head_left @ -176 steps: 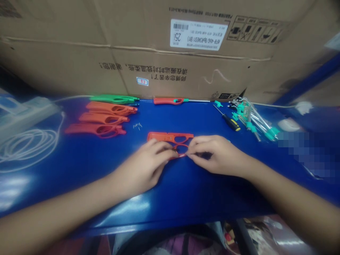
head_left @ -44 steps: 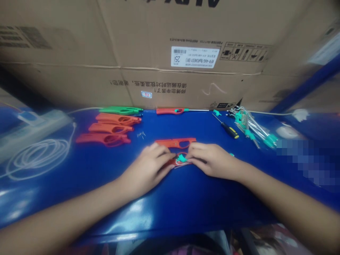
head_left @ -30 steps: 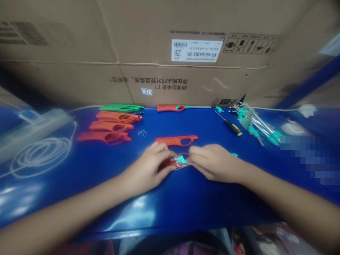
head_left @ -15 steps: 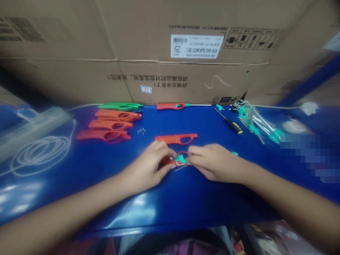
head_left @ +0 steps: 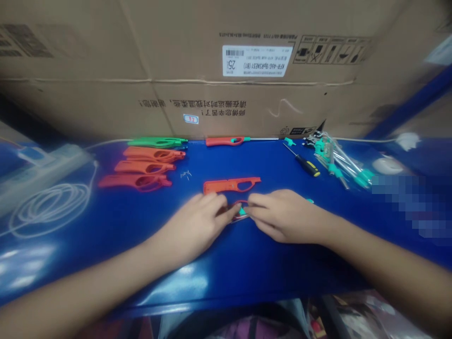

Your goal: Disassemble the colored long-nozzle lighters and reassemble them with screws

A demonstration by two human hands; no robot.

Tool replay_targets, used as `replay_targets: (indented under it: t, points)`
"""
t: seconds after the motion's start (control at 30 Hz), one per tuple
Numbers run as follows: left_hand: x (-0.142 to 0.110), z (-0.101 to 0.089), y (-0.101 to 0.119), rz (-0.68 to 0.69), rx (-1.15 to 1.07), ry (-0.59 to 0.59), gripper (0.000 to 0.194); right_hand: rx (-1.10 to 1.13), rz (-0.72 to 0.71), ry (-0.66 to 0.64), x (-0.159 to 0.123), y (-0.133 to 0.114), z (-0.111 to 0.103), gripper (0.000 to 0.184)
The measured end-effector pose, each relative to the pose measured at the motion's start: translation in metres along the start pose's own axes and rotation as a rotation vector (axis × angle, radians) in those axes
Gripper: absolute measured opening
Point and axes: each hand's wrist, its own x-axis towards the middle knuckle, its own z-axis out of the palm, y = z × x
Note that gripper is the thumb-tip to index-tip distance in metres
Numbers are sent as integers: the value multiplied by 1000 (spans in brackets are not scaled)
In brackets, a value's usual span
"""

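Observation:
My left hand (head_left: 197, 221) is closed around the handle end of a red lighter shell half, with the thumb reaching over its middle. Most of that shell (head_left: 241, 202) is hidden by my fingers. A teal trigger (head_left: 242, 211) shows in the gap between my hands. Fingers bunched together, my right hand (head_left: 282, 216) pinches the shell's other end; any small part inside that pinch is hidden. Just beyond my hands lies another open red shell half (head_left: 229, 185), flat on the blue table (head_left: 226, 263).
Red-orange shells (head_left: 134, 181) and a green one (head_left: 151, 141) lie left, near small screws (head_left: 186, 175). A complete red lighter (head_left: 226, 141) is at the back. Right are a screwdriver (head_left: 306, 165) and metal-tube lighter inserts (head_left: 339, 160). A cardboard box (head_left: 116, 108) stands behind; a cable (head_left: 52, 207) coils left.
My left hand has shifted forward and its thumb has moved right, covering more of the shell and the teal trigger. My right hand stays nearly in place. The whole view has shifted slightly.

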Motion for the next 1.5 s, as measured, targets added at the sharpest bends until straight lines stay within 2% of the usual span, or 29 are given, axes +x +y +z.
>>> replay_targets:
  t: [0.1, 0.23, 0.33, 0.43, 0.57, 0.7, 0.77, 0.83, 1.03, 1.33, 1.4, 1.5]
  points:
    - [-2, 0, 0, 42, 110, -38, 42, 31, 24, 66, -3, 6, -1, 27]
    - [-4, 0, -1, 48, 121, -21, 41, -30, 131, 254, -8, 21, -4, 28]
    - [-4, 0, -2, 40, 87, -6, 39, -90, 286, 368, -10, 33, -8, 27]
    - [-3, -1, -1, 29, 51, 10, 36, -139, 548, 421, -13, 47, -10, 27]
    - [-1, -2, 0, 18, 31, 37, 35, -210, 824, 328, -23, 76, -8, 35]
    - [-1, -1, 0, 18, 8, 55, 36, -288, 1108, 123, -41, 109, -6, 47]
    - [-2, -1, -1, 22, -4, 59, 37, -270, 1246, 14, -50, 123, -7, 46]
    - [-3, -1, -2, 21, -7, 62, 37, -236, 1324, -41, -57, 133, -7, 43]
    - [-5, 0, -5, 5, -37, 93, 35, -162, 1368, -15, -67, 148, -5, 30]
    - [-8, -7, -7, -27, -65, 117, 28, -129, 1323, 69, -59, 142, -7, 7]
    - [-8, -9, -8, -42, -121, 101, 26, -116, 1256, 147, -54, 138, -9, 8]
    - [-5, -7, -9, -69, -216, 100, 24, 22, 1065, 415, -40, 121, -12, 13]
